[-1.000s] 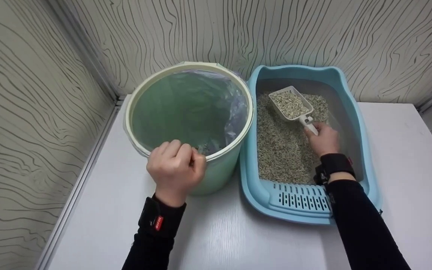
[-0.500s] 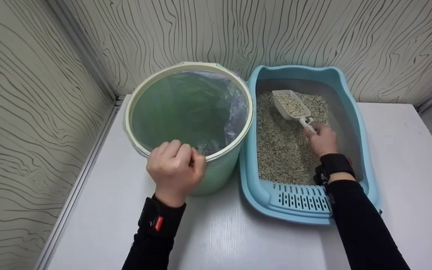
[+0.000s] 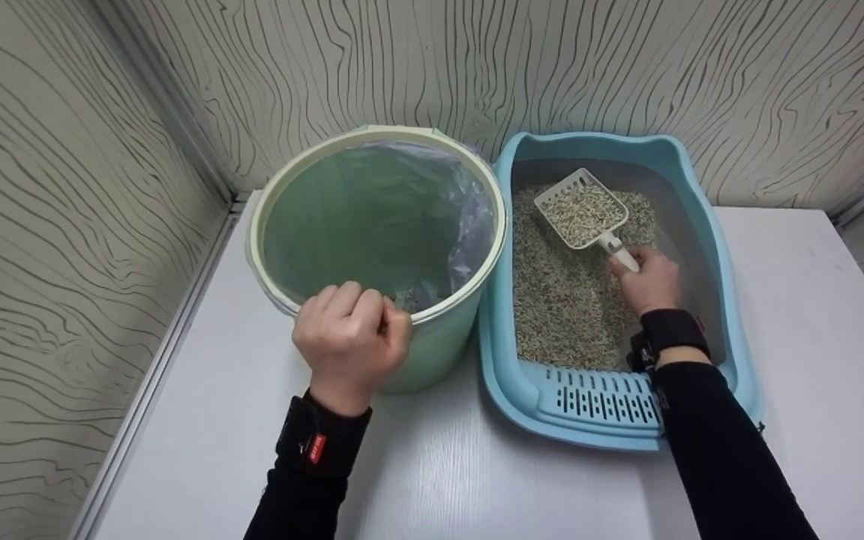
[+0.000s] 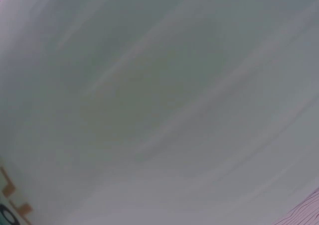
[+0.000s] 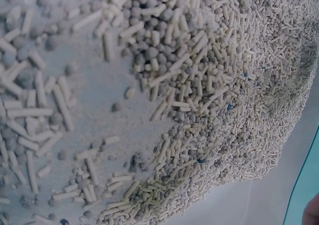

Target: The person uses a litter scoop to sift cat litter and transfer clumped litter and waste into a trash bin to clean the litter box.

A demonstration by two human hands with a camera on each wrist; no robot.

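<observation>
Scoop [image 3: 580,212] handle sits clamped in the right hand [image 3: 648,283], whose fingers curl round the white grip so that only the stub next to the bowl shows. It is a pale plastic scoop with a slotted bowl, raised over the far half of the litter box [image 3: 704,225] and loaded with litter [image 3: 563,300]. That litter is a mix of cream sticks and small grey-beige balls; the right wrist view shows it heaped, with a bare patch of grey floor at the left. The left hand [image 3: 351,341] is closed in a pinch on the near rim of the bin [image 3: 432,349], fingers curled over the edge and on the clear bag [image 3: 469,225] that lines it. The bin is pale green with a cream rim and touches the blue litter box on its left. Both stand on a white table [image 3: 462,480] against wavy-lined walls [image 3: 49,225].
</observation>
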